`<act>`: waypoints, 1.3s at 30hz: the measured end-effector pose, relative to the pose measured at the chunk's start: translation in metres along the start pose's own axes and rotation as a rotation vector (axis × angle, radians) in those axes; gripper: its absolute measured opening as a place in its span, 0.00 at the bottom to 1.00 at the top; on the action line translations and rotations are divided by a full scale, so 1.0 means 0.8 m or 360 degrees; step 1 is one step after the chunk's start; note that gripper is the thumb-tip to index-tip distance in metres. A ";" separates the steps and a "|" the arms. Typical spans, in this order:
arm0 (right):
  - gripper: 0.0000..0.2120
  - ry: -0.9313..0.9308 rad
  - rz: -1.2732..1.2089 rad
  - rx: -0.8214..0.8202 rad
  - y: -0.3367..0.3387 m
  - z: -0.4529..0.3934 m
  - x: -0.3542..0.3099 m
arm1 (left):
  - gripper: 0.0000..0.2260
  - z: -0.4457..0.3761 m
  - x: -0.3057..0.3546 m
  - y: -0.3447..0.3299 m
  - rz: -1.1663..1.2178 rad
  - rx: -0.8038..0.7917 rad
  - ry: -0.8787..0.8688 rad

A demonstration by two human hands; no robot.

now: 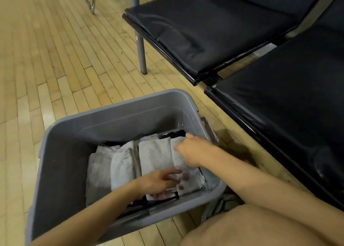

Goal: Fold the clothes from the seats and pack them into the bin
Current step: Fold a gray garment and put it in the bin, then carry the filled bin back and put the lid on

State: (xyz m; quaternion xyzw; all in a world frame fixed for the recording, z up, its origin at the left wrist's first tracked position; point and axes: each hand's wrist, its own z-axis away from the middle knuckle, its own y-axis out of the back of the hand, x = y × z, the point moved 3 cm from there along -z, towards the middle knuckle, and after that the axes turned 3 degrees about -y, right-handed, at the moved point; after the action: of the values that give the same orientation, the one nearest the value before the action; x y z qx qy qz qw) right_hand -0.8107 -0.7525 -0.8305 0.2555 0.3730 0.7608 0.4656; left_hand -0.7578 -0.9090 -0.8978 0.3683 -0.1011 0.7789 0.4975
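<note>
Both hands are down in the bin [61,152], lower centre. Left hand [158,180] lies flat, fingers loose, on the grey folds [154,152]; right hand [193,151] pinches the rightmost one — best press it level, edges squared

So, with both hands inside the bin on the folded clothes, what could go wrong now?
1. The right hand grips the rightmost grey fold, tight against the bin wall; pushing it down may undo the fold.
2. The left hand lies across the near edges and could drag a neighbouring grey fold out of line.
</note>
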 end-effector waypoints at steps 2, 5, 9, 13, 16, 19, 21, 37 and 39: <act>0.21 0.0026 -0.0176 0.0246 0.017 0.025 0.008 | 0.22 0.032 0.007 0.016 -0.0080 0.0083 -0.0058; 0.14 -0.0035 -0.0387 0.0738 0.038 0.066 0.032 | 0.19 0.100 0.004 0.053 -0.0101 0.0330 -0.0149; 0.10 -0.0340 -0.0496 0.0972 0.031 0.104 0.068 | 0.17 0.177 -0.030 0.100 -0.0279 0.0870 -0.0170; 0.17 -0.0497 -0.0344 0.0684 -0.001 0.099 0.048 | 0.16 0.224 -0.063 0.125 -0.0536 0.1178 -0.0085; 0.17 -0.0536 -0.0209 0.0590 -0.009 0.097 0.036 | 0.15 0.244 -0.090 0.133 -0.0710 0.1366 0.0003; 0.21 -0.0545 -0.0171 0.0486 -0.017 0.090 0.031 | 0.19 0.255 -0.124 0.131 -0.1299 0.1551 0.0319; 0.29 -0.0571 -0.0190 0.0431 -0.023 0.083 0.031 | 0.23 0.262 -0.145 0.131 -0.1403 0.1589 0.0603; 0.49 -0.0867 -0.1082 0.0238 -0.018 0.044 0.044 | 0.36 0.251 -0.179 0.138 -0.0166 0.1762 0.0531; 0.47 -0.0863 -0.1255 0.0190 -0.018 0.039 0.053 | 0.31 0.253 -0.181 0.143 -0.0137 0.1743 0.0593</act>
State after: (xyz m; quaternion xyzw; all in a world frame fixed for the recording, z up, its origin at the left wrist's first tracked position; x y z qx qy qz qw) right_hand -0.7987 -0.7003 -0.8219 0.3100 0.3497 0.4096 0.7835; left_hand -0.7253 -1.1717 -0.8285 0.4324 0.4208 0.7485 0.2750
